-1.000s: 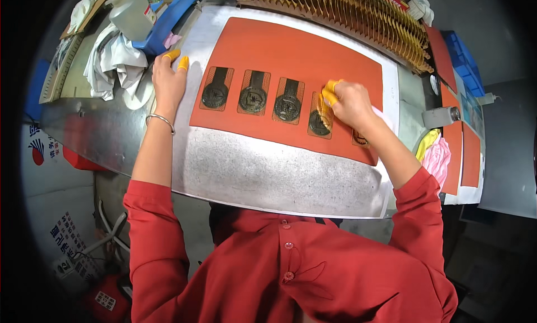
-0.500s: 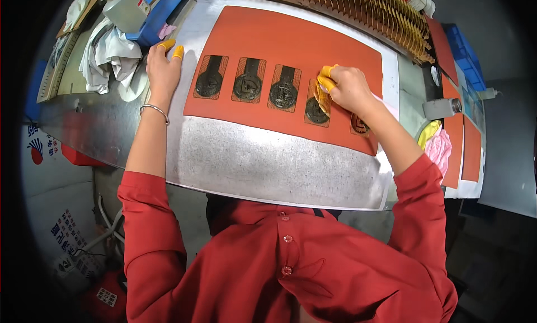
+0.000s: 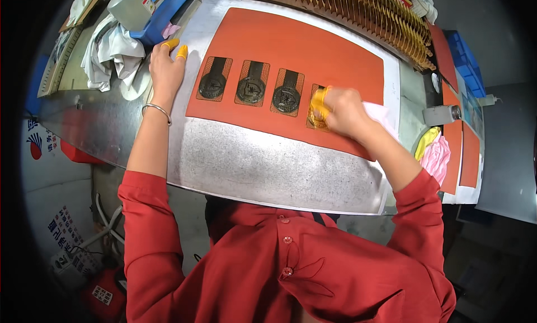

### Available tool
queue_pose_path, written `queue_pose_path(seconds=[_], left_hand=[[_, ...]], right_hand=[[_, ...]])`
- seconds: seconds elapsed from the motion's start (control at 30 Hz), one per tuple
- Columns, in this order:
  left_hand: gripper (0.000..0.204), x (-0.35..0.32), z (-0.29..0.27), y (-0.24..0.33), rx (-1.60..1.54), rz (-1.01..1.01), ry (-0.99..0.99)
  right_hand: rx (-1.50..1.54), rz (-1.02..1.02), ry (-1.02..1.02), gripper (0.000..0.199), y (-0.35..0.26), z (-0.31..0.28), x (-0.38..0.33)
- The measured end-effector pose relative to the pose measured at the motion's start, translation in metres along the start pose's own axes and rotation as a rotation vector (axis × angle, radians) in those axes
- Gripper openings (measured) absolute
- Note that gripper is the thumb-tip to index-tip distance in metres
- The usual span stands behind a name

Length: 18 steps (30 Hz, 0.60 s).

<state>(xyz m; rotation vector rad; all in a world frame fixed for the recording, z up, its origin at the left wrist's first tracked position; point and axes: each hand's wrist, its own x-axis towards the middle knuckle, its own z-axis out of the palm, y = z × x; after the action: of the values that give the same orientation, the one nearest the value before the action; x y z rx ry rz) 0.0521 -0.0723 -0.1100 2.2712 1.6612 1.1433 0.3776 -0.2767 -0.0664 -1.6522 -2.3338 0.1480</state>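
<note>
Right hand lower, fingers over 4th plate from left

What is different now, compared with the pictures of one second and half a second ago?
The right hand, blurred, has moved toward the person, its yellow-covered fingers now farther down over the fourth dark piece. The fifth piece, partly visible earlier, is now hidden. No taking or releasing is clear. The left hand stays beside the orange mat; the three left dark pieces stay put.
</note>
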Motion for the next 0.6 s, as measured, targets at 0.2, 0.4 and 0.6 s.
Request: queue_pose_path(seconds=[0.2, 0.4, 0.6], left_hand=[[0.028, 0.000, 0.005, -0.011, -0.029, 0.027, 0.020], [0.028, 0.001, 0.003, 0.001, -0.016, 0.026, -0.021], [0.029, 0.001, -0.003, -0.001, -0.006, -0.004, -0.021]], right_hand=[[0.096, -0.137, 0.024, 0.006, -0.011, 0.001, 0.000], [-0.043, 0.068, 0.101, 0.009, 0.017, -0.014, 0.008], [0.097, -0.237, -0.099, 0.008, -0.008, -0.015, -0.037]])
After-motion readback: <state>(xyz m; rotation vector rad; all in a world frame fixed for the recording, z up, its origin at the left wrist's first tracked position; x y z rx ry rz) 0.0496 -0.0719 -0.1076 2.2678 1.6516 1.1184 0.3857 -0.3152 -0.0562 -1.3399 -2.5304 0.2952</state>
